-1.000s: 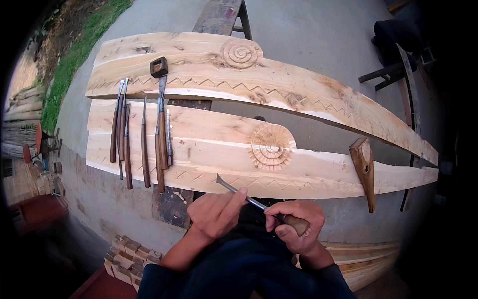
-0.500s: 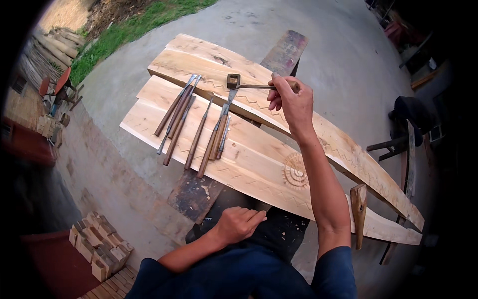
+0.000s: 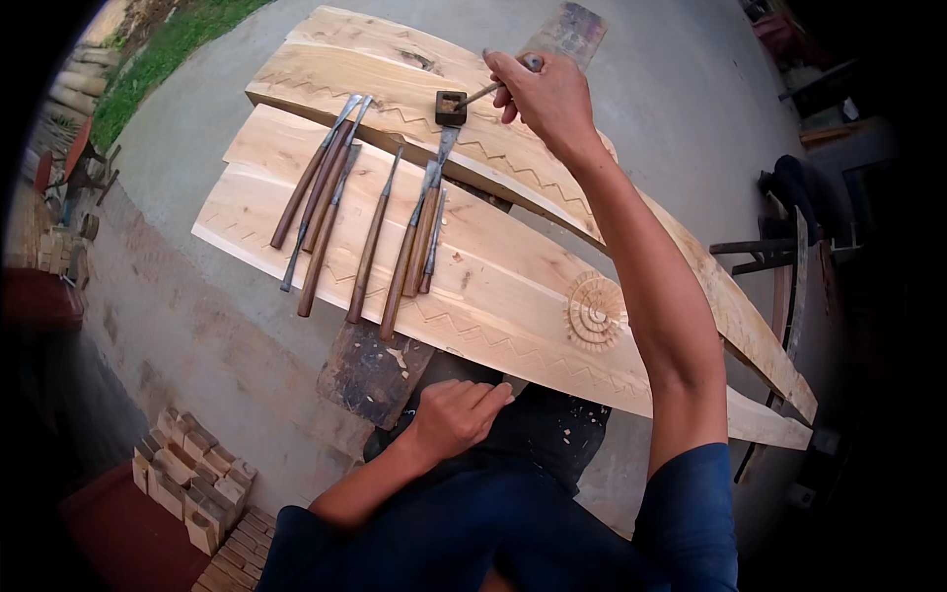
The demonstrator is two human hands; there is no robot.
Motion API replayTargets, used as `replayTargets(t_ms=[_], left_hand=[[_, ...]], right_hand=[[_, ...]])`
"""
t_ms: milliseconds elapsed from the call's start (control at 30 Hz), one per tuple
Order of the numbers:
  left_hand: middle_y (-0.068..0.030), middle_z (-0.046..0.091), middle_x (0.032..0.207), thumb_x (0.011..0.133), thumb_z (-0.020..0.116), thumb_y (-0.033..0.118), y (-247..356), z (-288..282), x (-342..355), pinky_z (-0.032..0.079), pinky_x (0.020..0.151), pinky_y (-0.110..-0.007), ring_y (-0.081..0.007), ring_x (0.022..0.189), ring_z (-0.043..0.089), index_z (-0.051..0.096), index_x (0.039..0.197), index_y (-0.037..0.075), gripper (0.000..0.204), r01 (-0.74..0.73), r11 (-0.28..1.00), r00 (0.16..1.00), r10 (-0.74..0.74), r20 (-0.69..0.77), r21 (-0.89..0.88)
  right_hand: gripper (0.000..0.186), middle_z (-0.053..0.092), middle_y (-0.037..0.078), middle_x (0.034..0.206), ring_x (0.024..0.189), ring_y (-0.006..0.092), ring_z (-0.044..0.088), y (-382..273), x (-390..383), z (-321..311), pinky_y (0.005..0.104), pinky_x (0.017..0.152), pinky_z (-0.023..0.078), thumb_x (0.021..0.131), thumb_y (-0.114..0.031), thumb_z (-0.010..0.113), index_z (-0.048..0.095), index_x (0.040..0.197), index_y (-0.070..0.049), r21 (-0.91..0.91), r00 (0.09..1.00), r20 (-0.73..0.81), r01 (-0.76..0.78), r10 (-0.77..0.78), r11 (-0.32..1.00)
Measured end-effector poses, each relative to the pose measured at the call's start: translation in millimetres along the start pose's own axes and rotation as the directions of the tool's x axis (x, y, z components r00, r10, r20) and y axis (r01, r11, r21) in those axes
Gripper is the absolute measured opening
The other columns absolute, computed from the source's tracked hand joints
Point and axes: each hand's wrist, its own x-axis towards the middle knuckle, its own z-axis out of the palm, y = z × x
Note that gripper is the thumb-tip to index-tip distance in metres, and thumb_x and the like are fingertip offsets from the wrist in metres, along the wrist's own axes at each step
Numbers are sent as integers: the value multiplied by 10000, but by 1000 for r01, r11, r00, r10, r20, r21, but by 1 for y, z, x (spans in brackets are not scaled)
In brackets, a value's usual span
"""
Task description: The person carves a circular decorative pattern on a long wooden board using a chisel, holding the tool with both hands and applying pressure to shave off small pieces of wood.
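In my right hand (image 3: 552,99) is a thin stick (image 3: 480,95), pinched near its upper part. Its lower end reaches into a small dark square box (image 3: 451,109) standing on the far carved plank (image 3: 385,79). My left hand (image 3: 459,419) rests closed near my lap, with its palm side hidden. Several wood-handled carving chisels (image 3: 370,242) lie side by side across the near plank (image 3: 513,266); one flat blade (image 3: 447,145) points toward the box. A round spiral carving (image 3: 594,311) and zigzag cuts mark the near plank, partly behind my right forearm.
A dark, stained bench (image 3: 375,373) supports the planks, its far end (image 3: 572,32) beyond them. Stacked wooden blocks (image 3: 192,479) stand at lower left. Dark furniture (image 3: 789,237) is at right. Logs (image 3: 79,84) and grass (image 3: 148,69) lie at far left.
The stick has gone from nearly level to slanting down into the box. My right hand has risen slightly. The view has shifted, and the wooden handle near my right elbow is no longer visible.
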Motion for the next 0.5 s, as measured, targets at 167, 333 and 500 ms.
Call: replayTargets(t_ms=[167, 333, 500], left_hand=[[-53, 783, 814, 879, 893, 76, -1, 1, 8, 522, 575, -348, -221, 662, 735, 820, 1067, 58, 202, 37, 999, 999, -36, 31, -39], [-46, 754, 809, 886, 891, 81, -11, -2, 20, 488, 565, -337, -206, 619, 671, 814, 1104, 42, 234, -49, 998, 994, 51, -92, 26], [-79, 797, 883, 877, 882, 50, -9, -3, 42, 540, 614, -340, -225, 685, 733, 819, 1098, 35, 230, -63, 992, 993, 73, -90, 110]], right_hand=[[559, 720, 96, 680, 538, 176, 647, 13, 10, -7, 331, 547, 519, 1039, -528, 737, 737, 828, -10, -98, 999, 26, 41, -39, 994], [579, 788, 218, 808, 822, 426, 775, 20, 16, 11, 524, 872, 624, 894, -581, 751, 833, 828, -12, -240, 986, -57, 139, -157, 961], [421, 790, 115, 786, 698, 217, 754, 45, -63, -68, 341, 656, 589, 1022, -446, 794, 794, 1010, -25, 73, 922, -274, 305, -275, 950]])
